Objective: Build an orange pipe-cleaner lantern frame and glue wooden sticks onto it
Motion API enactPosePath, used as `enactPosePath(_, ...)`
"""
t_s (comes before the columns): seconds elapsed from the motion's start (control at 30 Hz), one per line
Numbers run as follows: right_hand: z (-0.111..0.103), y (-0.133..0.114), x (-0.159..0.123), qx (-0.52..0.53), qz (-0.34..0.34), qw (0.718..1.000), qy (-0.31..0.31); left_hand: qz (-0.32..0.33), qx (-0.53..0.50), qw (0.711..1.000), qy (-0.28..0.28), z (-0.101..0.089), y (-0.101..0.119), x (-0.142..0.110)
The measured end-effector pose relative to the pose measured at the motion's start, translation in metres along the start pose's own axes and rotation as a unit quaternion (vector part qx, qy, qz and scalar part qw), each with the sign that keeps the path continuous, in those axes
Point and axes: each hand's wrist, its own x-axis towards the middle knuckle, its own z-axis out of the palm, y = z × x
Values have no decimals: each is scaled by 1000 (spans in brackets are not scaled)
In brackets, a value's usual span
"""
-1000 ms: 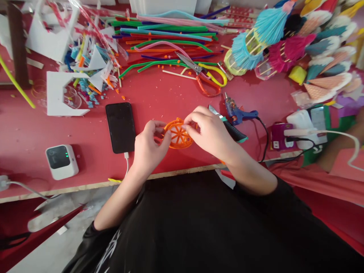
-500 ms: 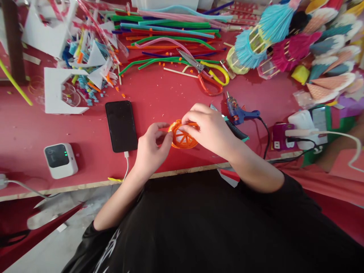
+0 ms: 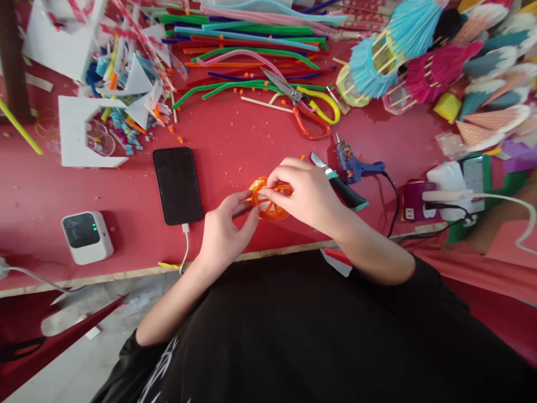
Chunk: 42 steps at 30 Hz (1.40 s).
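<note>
An orange spoked disc [image 3: 277, 210], patterned like a citrus slice with pale gaps between its spokes, is held just above or on the red table; I cannot tell which. At its left rim, my left hand [image 3: 229, 226] has thumb and fingers closed around the edge. My right hand [image 3: 308, 193] pinches at the disc's upper part, with thumb and forefinger together and covering its right side. Beyond my right hand lies a utility knife [image 3: 346, 190] with its blade out. A blue glue gun [image 3: 354, 168] rests beside the knife.
A black phone [image 3: 178, 186] and a small white device [image 3: 87, 238] lie left of my hands. Scissors [image 3: 300, 101] and several coloured pipe cleaners [image 3: 251, 59] are farther back. White foam scraps [image 3: 73, 131] sit left; paper lanterns [image 3: 373, 70] and a purple power adapter [image 3: 417, 198] are right.
The disc and both hands have shifted slightly right. My left fingers have moved along the disc's left rim, and the view has drifted a little. More of the knife shows now.
</note>
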Motion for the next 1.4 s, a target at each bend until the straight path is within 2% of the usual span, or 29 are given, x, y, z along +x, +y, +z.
enactPosePath(0.33, 1, 0, 2, -9, 6, 1000, -7, 48, 27, 998, -8, -1, -2, 2)
enactPosePath(0.47, -4, 1, 2, 0, -18, 1000, -24, 87, 44, 995, 19, -3, -5, 9)
enactPosePath(0.53, -6, 1, 2, 1, -25, 999, -34, 62, 20, 998, 13, -5, -6, 15)
enactPosePath(0.63, -8, 0, 3, 5, -30, 999, -43, -9, -28, 999, -16, -6, -8, 24)
enactPosePath(0.73, -7, 1, 3, 11, -30, 998, -52, -35, -62, 997, -19, -7, -6, 32)
enactPosePath(0.83, -6, 2, 4, 15, -32, 998, -57, -36, -33, 999, -22, -9, -1, 37)
enactPosePath(1.13, -7, 1, 6, 6, -9, 998, -55, 13, 71, 994, -77, -16, 9, 38)
enactPosePath(1.4, -9, -3, 5, -16, -11, 998, -66, 16, 121, 990, -74, -18, 17, 39)
